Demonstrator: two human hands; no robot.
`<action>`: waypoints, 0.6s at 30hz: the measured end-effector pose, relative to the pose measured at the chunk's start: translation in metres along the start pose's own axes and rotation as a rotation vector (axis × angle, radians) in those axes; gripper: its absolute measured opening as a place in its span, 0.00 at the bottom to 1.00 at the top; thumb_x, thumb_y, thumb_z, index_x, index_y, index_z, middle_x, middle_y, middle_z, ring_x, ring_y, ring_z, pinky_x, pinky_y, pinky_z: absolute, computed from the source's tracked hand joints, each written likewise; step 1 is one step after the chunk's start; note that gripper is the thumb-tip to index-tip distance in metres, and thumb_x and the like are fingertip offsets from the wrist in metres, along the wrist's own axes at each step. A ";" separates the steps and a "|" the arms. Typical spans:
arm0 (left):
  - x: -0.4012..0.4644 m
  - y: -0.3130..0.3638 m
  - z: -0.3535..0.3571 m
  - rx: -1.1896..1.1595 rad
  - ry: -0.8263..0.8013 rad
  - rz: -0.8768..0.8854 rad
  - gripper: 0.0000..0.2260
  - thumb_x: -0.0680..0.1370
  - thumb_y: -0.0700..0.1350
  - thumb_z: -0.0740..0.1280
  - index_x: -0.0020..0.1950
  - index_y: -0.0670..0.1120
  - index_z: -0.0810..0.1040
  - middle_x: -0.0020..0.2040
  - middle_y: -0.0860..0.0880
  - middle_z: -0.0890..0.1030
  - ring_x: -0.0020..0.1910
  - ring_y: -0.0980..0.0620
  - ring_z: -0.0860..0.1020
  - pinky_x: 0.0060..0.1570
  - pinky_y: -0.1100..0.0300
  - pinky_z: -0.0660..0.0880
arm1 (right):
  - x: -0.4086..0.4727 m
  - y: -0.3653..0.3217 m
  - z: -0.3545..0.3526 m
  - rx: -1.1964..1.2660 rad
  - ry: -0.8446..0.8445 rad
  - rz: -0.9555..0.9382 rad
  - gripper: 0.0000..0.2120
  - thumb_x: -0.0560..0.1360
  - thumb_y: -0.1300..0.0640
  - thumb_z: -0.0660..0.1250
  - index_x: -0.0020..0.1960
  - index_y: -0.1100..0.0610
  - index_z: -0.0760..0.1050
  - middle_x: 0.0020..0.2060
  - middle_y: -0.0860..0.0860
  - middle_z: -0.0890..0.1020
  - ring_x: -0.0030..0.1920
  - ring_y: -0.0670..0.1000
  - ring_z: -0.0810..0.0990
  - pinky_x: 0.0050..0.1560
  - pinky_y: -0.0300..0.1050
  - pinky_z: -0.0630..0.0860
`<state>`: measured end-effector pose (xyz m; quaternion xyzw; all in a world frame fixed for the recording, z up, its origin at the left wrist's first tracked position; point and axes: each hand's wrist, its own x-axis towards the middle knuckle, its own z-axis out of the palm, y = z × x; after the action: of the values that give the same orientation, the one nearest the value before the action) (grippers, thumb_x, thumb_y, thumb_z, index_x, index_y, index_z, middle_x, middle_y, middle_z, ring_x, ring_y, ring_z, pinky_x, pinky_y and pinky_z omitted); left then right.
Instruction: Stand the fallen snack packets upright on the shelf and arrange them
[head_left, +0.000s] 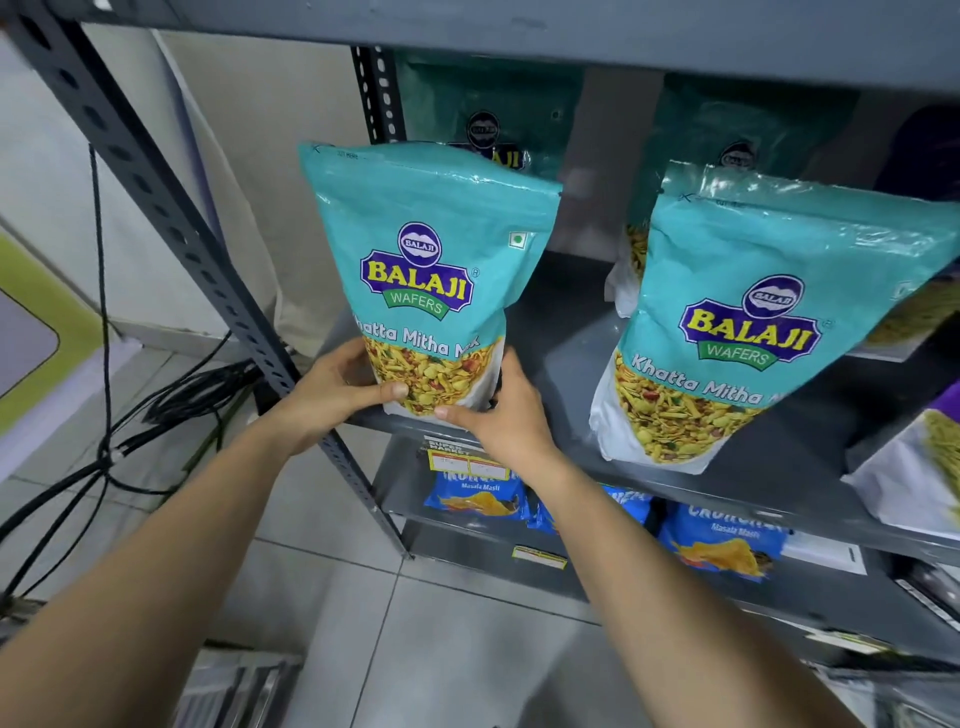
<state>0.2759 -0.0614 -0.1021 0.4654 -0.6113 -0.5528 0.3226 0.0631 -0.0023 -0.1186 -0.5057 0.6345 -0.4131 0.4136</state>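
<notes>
A teal Balaji Khatta Mitha Mix packet (431, 249) stands upright at the left front of the grey metal shelf (571, 343). My left hand (337, 389) grips its lower left corner and my right hand (504, 410) grips its lower right corner. A second teal packet (753, 322) of the same kind stands upright to the right, untouched. Behind each stands another teal packet (488, 109), in shadow. At the far right, a white-bottomed packet (919, 467) is cut off by the frame edge.
The perforated shelf post (171, 218) runs diagonally at the left. Blue Masala Masti packets (722, 540) sit on the lower shelf under a price label (467, 462). Black cables (171, 405) lie on the tiled floor to the left. The shelf above (519, 26) overhangs closely.
</notes>
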 end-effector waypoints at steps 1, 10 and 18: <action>-0.001 0.002 0.001 0.015 0.005 -0.004 0.25 0.69 0.44 0.79 0.65 0.49 0.78 0.56 0.60 0.86 0.57 0.63 0.82 0.62 0.59 0.75 | -0.001 -0.001 0.001 0.001 -0.002 -0.003 0.39 0.59 0.43 0.80 0.66 0.44 0.66 0.65 0.49 0.79 0.67 0.54 0.77 0.63 0.60 0.78; -0.020 -0.008 0.003 -0.004 0.155 -0.044 0.48 0.61 0.60 0.80 0.76 0.48 0.67 0.68 0.52 0.78 0.66 0.56 0.77 0.63 0.58 0.72 | -0.021 -0.002 -0.014 -0.022 -0.009 0.003 0.53 0.61 0.48 0.82 0.77 0.43 0.55 0.77 0.49 0.64 0.75 0.55 0.68 0.71 0.59 0.72; -0.092 0.026 0.077 0.055 0.757 0.410 0.28 0.73 0.64 0.69 0.33 0.40 0.69 0.29 0.48 0.67 0.29 0.60 0.64 0.32 0.56 0.63 | -0.148 -0.056 -0.108 0.075 -0.179 -0.051 0.25 0.71 0.51 0.77 0.66 0.45 0.76 0.72 0.47 0.74 0.76 0.48 0.68 0.73 0.46 0.69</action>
<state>0.2339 0.0518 -0.0797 0.5128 -0.5442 -0.2510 0.6147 -0.0005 0.1462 -0.0162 -0.5405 0.5661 -0.4002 0.4767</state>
